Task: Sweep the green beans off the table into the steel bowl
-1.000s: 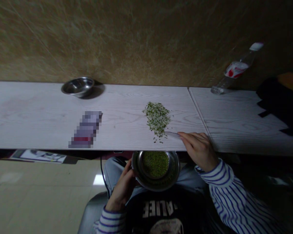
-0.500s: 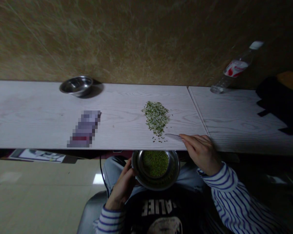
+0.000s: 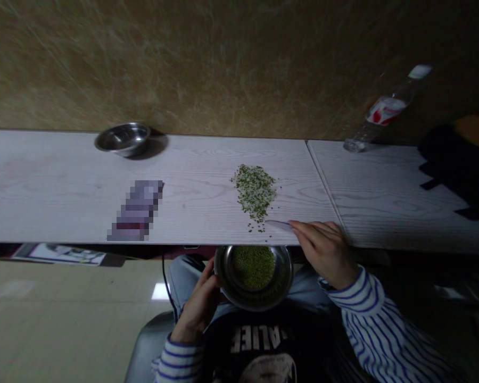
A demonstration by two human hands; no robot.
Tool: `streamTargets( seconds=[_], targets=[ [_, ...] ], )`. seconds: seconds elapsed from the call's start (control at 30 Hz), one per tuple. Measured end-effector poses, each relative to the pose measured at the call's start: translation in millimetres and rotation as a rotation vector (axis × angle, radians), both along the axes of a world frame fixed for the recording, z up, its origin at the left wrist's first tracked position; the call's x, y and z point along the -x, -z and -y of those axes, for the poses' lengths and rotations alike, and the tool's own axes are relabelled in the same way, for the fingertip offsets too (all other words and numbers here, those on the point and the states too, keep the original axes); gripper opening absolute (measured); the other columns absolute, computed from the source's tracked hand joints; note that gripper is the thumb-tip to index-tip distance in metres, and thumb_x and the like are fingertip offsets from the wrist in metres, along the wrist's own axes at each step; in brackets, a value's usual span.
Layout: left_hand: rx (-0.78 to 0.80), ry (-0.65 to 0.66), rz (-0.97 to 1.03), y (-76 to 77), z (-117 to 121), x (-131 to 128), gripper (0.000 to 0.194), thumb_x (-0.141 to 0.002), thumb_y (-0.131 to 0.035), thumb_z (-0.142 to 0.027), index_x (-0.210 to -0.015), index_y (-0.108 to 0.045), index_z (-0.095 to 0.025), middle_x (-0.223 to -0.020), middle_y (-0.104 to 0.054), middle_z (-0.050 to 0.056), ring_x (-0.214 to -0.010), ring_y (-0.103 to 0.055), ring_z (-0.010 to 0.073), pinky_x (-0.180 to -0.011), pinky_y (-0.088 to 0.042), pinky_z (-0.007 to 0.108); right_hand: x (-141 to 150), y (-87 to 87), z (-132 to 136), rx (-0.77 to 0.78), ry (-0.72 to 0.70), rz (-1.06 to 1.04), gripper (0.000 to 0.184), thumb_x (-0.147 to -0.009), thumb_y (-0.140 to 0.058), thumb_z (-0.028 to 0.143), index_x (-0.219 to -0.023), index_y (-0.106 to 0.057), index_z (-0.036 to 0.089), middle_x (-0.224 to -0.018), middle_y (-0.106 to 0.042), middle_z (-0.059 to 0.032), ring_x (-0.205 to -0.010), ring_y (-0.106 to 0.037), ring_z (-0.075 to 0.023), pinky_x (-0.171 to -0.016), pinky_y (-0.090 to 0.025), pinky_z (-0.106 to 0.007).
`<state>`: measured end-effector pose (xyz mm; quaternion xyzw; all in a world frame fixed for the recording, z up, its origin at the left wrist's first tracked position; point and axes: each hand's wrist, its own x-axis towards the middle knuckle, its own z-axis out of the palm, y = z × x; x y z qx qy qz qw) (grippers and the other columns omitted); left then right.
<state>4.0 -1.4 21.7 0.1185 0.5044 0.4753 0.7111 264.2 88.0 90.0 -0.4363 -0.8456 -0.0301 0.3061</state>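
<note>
A steel bowl sits below the table's front edge, tucked against it, with small green beans, like mung beans, inside. My left hand is closed on the bowl's left rim. In my right hand is a thin pale utensil, shaped like a plastic knife and held low over the tabletop. Its tip lies beside a few loose green beans at the near end of a pile. That pile mixes green beans with small white grains, like rice.
Another steel bowl stands at the back left against the wall. A pixelated flat item lies left on the table. Back right, a clear plastic bottle stands by a dark cloth item.
My right hand has shifted slightly left with the utensil, its tip now closer to the loose beans. One bean lies nearer the table edge. My left hand keeps its hold on the bowl.
</note>
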Motion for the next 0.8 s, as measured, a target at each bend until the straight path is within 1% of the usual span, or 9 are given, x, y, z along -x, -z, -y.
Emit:
streamTargets(
  seconds=[0.1,0.2,0.37,0.47,0.53,0.63,0.8],
  targets=[
    [0.004,-0.012,-0.003,-1.4,0,0,0.064,-0.068,-0.065,-0.016,-0.131,-0.053,-0.023,-0.093,-0.065,0.004,-0.081,-0.058,0.0217,-0.065,-0.052,0.034,2,0.7,-4,0.002,-0.021,0.008,0.02,-0.092,-0.055,0.01,-0.106,-0.067,0.016,-0.089,-0.077,-0.0057,-0.079,-0.069,-0.0175,-0.072,-0.042,-0.033],
    [0.004,-0.027,-0.011,-2.4,0,0,0.063,-0.067,-0.066,-0.016,-0.129,-0.055,-0.022,-0.092,-0.065,0.004,-0.081,-0.058,0.0224,-0.065,-0.052,0.035,3,-0.5,-4,0.022,-0.04,0.019,0.02,-0.093,-0.055,0.01,-0.107,-0.067,0.017,-0.09,-0.077,-0.0052,-0.079,-0.069,-0.0172,-0.072,-0.041,-0.033],
    [0.009,-0.038,-0.018,-1.1,1,1,0.06,-0.067,-0.066,-0.016,-0.126,-0.057,-0.022,-0.094,-0.067,0.005,-0.082,-0.059,0.0232,-0.065,-0.052,0.036,-1,-2.4,2,0.046,-0.065,0.035,0.021,-0.092,-0.055,0.009,-0.108,-0.067,0.017,-0.091,-0.077,-0.0049,-0.08,-0.069,-0.0168,-0.072,-0.04,-0.033],
    [0.012,-0.035,-0.016,0.7,1,1,0.06,-0.068,-0.066,-0.016,-0.127,-0.057,-0.022,-0.093,-0.067,0.004,-0.081,-0.059,0.0224,-0.065,-0.052,0.035,-2,-2.9,7,0.062,-0.076,0.029,0.022,-0.093,-0.054,0.01,-0.108,-0.066,0.018,-0.091,-0.077,-0.0049,-0.08,-0.069,-0.0167,-0.071,-0.04,-0.033],
    [0.015,-0.03,-0.017,1.9,1,0,0.062,-0.067,-0.066,-0.017,-0.128,-0.056,-0.022,-0.092,-0.067,0.004,-0.08,-0.06,0.0218,-0.066,-0.052,0.035,-2,-2.9,8,0.066,-0.079,0.026,0.022,-0.093,-0.053,0.01,-0.108,-0.066,0.018,-0.091,-0.077,-0.0052,-0.08,-0.069,-0.0169,-0.071,-0.04,-0.033],
    [0.004,-0.02,-0.009,2.7,0,0,0.064,-0.068,-0.066,-0.016,-0.13,-0.055,-0.022,-0.096,-0.067,0.005,-0.083,-0.06,0.0224,-0.066,-0.053,0.035,-1,-1.7,6,0.049,-0.065,0.018,0.022,-0.093,-0.053,0.01,-0.109,-0.066,0.019,-0.092,-0.077,-0.0056,-0.081,-0.069,-0.0173,-0.071,-0.041,-0.033],
    [-0.007,-0.019,-0.021,2.9,1,1,0.06,-0.071,-0.065,-0.018,-0.13,-0.055,-0.022,-0.1,-0.066,0.006,-0.086,-0.059,0.0235,-0.067,-0.053,0.036,0,0.8,0,0.04,-0.05,0.026,0.021,-0.093,-0.054,0.011,-0.109,-0.067,0.017,-0.092,-0.077,-0.0062,-0.08,-0.069,-0.0175,-0.073,-0.042,-0.033]
  ],
)
